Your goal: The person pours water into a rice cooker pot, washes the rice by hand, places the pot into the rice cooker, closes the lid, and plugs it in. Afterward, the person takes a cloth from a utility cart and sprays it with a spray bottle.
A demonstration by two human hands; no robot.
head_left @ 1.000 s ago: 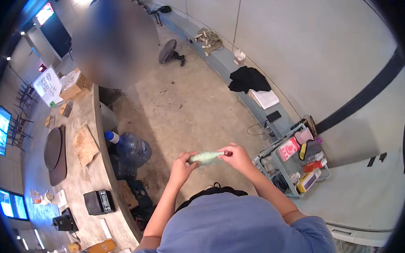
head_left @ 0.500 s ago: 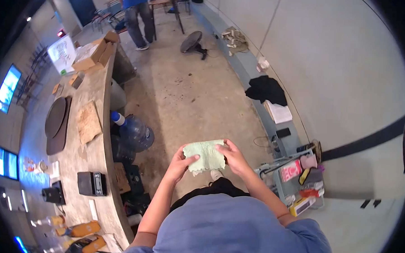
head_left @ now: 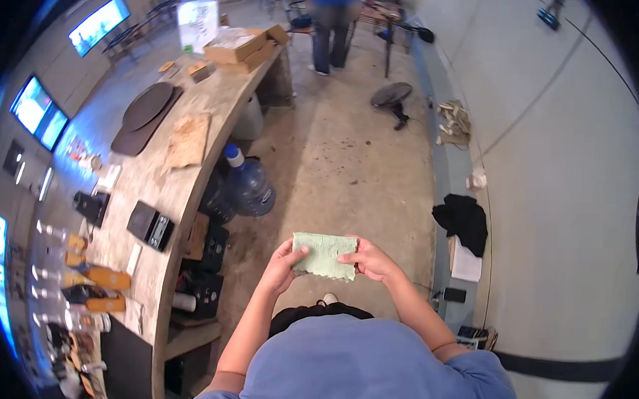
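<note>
A pale green cloth (head_left: 325, 255) with a scalloped lower edge is stretched between my two hands in front of my body. It looks folded, with a straight upper edge. My left hand (head_left: 283, 264) grips its left side, thumb on the near face. On the other side my right hand (head_left: 368, 259) pinches the right edge, its thumb also lying on the front. The fingers behind the cloth are hidden.
To my left runs a long counter (head_left: 148, 199) with a black scale (head_left: 151, 226), bottles (head_left: 106, 276) and a cardboard box (head_left: 237, 46). A water jug (head_left: 251, 186) stands beside it on the floor. A person (head_left: 332, 29) stands far ahead. Black cloth (head_left: 462, 221) lies on the right ledge.
My view has swung left, so the counter and floor appear shifted right. The cloth now hangs more level and squarer between my hands, which both still hold it.
</note>
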